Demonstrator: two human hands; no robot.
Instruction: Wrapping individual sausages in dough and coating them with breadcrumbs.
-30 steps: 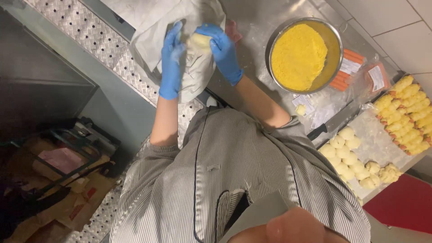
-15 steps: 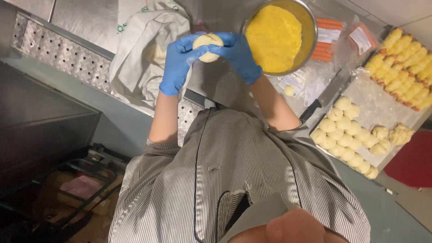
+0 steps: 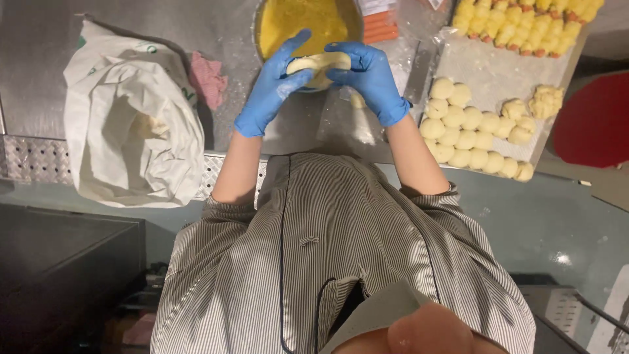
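a pale round of dough (image 3: pixel 319 66) is held between both hands, above the near rim of a metal bowl (image 3: pixel 259 26) filled with yellow crumbs (image 3: pixel 308 19). since half a second ago the dough has been kept in the same two-handed grip, while the view has shifted so that the bowl sits higher and more central. the left hand (image 3: pixel 275 85), in a blue glove, is curled under the dough's left side; the right hand (image 3: pixel 370 75), also gloved, is closed over its right side. toward the surface's (image 3: pixel 39 39) right edge, a tray (image 3: pixel 488 62) carries rows of pale dough balls (image 3: pixel 458 134) and yellow coated pieces (image 3: pixel 517 19). at the left, a crumpled white paper bag (image 3: pixel 124 131) lies open, a pink cloth (image 3: pixel 208 77) just beside it.
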